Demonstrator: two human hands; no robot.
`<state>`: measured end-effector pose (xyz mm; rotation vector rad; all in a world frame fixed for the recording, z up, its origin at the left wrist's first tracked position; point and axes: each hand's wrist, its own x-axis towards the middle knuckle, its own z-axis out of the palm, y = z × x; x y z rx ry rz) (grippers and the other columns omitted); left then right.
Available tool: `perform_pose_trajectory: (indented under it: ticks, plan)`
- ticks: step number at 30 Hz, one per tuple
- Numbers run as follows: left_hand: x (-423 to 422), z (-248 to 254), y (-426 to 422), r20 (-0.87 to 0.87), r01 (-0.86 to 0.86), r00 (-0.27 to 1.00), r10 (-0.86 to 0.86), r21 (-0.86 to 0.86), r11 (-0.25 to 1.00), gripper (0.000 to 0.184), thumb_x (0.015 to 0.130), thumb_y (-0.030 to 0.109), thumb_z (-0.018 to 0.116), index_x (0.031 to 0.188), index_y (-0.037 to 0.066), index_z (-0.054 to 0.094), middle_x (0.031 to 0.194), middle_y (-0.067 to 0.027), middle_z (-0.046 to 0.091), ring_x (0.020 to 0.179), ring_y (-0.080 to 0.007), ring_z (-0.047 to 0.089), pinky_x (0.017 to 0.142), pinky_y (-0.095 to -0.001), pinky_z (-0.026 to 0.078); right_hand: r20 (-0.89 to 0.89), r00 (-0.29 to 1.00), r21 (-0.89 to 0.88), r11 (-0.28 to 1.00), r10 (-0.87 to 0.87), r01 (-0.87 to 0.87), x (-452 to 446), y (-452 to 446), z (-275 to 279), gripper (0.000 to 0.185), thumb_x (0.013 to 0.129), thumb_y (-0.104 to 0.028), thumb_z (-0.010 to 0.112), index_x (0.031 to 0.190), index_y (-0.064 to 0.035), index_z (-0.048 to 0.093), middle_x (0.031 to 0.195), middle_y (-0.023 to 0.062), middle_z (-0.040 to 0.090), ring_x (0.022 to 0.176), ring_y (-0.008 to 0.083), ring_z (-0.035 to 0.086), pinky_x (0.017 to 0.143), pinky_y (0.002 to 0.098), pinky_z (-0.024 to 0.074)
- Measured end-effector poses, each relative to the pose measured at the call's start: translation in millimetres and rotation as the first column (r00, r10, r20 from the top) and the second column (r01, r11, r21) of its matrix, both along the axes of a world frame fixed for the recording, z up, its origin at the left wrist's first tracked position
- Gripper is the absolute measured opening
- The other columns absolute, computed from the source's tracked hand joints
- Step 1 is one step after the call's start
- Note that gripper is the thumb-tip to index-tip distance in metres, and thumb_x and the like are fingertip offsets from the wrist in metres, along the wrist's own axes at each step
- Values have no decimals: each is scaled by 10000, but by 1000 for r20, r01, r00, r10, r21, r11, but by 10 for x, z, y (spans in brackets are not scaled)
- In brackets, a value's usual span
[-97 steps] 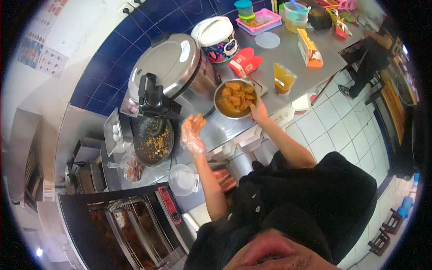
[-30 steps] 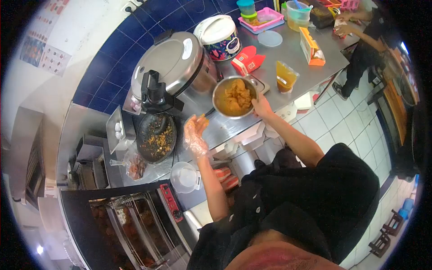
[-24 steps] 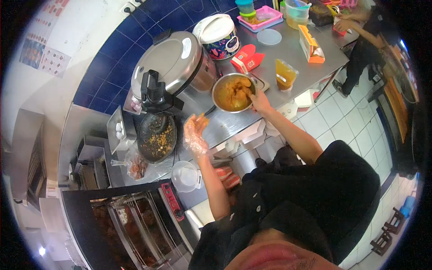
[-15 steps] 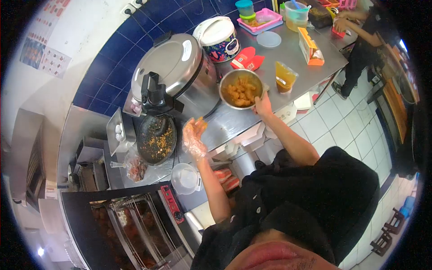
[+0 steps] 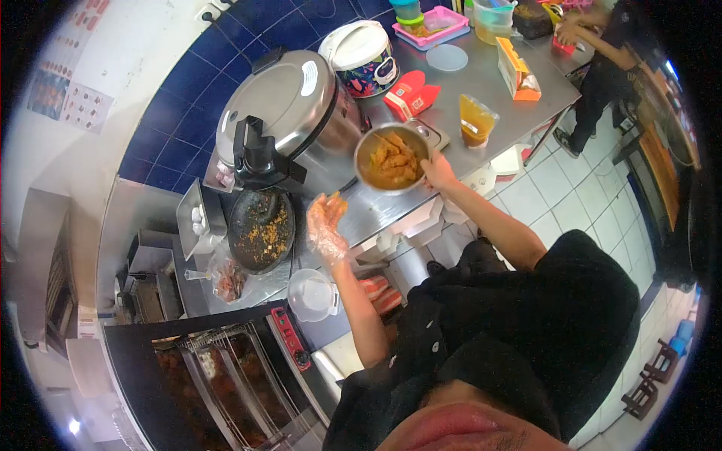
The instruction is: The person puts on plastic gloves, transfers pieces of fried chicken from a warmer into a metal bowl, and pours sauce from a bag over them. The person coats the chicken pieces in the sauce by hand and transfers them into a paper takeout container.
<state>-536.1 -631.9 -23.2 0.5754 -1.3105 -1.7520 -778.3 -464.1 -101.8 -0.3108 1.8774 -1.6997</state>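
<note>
My right hand [image 5: 438,171] grips the rim of a steel bowl [image 5: 362,167] from its right side. Orange-brown, sauce-coated food pieces [image 5: 394,158], perhaps chicken, lie in the tilted bowl. Left of the bowl and apart from it, my left hand [image 5: 328,225] wears a clear plastic glove smeared orange at the fingers. Those fingers are loosely bent and apart, with no object plainly in them. Behind the bowl, a kitchen scale [image 5: 434,134] partly shows on the steel counter. A dark stone mortar [image 5: 259,233] with orange crumbs sits left of my gloved hand.
A large steel rice cooker [image 5: 282,105] and a patterned rice cooker [image 5: 365,64] stand at the back. Red paper boxes [image 5: 411,94], a sauce bag [image 5: 476,124] and an orange box [image 5: 517,71] are rightward. Nearer are a clear tub [image 5: 310,293] and a glass-fronted cabinet [image 5: 226,383]. A co-worker stands far right.
The bowl has moved slightly left and toward me in my right hand, tilting more and uncovering the scale. My left hand has barely moved.
</note>
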Motion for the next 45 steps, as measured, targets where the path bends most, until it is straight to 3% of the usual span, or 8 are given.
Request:
perform_pose_trajectory:
  ticks: [3, 6, 9, 12, 25, 28, 31, 45]
  plan:
    - [-30, -20, -11, 40, -56, 998, 55, 14, 998, 470, 1039, 394, 553, 1269, -14, 587, 1219, -221, 666, 1125, -327, 674, 951, -432, 559, 15, 961, -51, 960, -275, 275, 98, -97, -109, 392, 981, -109, 479, 1366, -45, 441, 724, 130, 599, 478, 183, 576, 377, 335, 469]
    - [48, -62, -52, 23, -39, 999, 38, 23, 999, 467, 1036, 388, 562, 1269, -16, 587, 1222, -219, 664, 1129, -326, 672, 949, -432, 557, 5, 1000, 54, 999, 10, -10, -31, 33, -117, 436, 985, -119, 484, 1410, -48, 412, 760, 142, 617, 482, 183, 584, 381, 339, 478]
    - [-8, -104, -66, 9, -23, 1000, 23, 10, 1000, 474, 1030, 392, 571, 1268, -17, 586, 1219, -219, 663, 1124, -325, 672, 949, -431, 556, 22, 968, -60, 966, -249, 250, 72, -66, -200, 481, 989, -137, 480, 1456, -59, 394, 773, 138, 628, 494, 183, 599, 394, 338, 490]
    - [54, -125, -109, 28, -24, 999, 23, 16, 1000, 459, 1029, 376, 579, 1264, -19, 587, 1219, -218, 659, 1118, -326, 672, 942, -446, 563, -37, 999, 62, 998, 19, -17, -93, 44, -229, 513, 991, -145, 468, 1492, -80, 377, 811, 143, 635, 500, 180, 599, 407, 335, 499]
    - [90, -88, -54, 23, -49, 999, 49, -11, 999, 483, 1032, 405, 567, 1268, -16, 576, 1231, -212, 636, 1128, -356, 663, 947, -501, 573, 80, 969, 2, 972, -234, 235, 65, -11, -122, 463, 979, -90, 436, 1442, -107, 441, 751, 104, 613, 504, 168, 585, 411, 320, 472]
    - [37, -38, -20, 29, -70, 997, 70, -13, 997, 477, 1037, 398, 563, 1283, -10, 570, 1234, -213, 638, 1128, -347, 663, 954, -486, 568, 3, 1000, 13, 999, 30, -30, 35, 56, -72, 416, 992, -105, 446, 1408, -89, 435, 747, 106, 615, 500, 171, 582, 415, 331, 482]
    - [105, -23, 19, 64, -72, 995, 71, 11, 997, 471, 1041, 390, 556, 1295, -6, 564, 1238, -215, 644, 1130, -340, 661, 966, -460, 556, 21, 974, 33, 974, -226, 225, 80, -21, -51, 404, 994, -110, 453, 1396, -73, 445, 743, 107, 612, 489, 176, 580, 416, 339, 488]
    - [122, 45, 61, 57, -95, 994, 93, 31, 995, 463, 1046, 367, 545, 1297, -23, 549, 1234, -243, 638, 1130, -353, 654, 972, -468, 553, -4, 994, 5, 994, -109, 109, 17, 7, -316, 423, 985, -133, 476, 1402, -80, 437, 764, 101, 624, 489, 168, 581, 404, 316, 482]
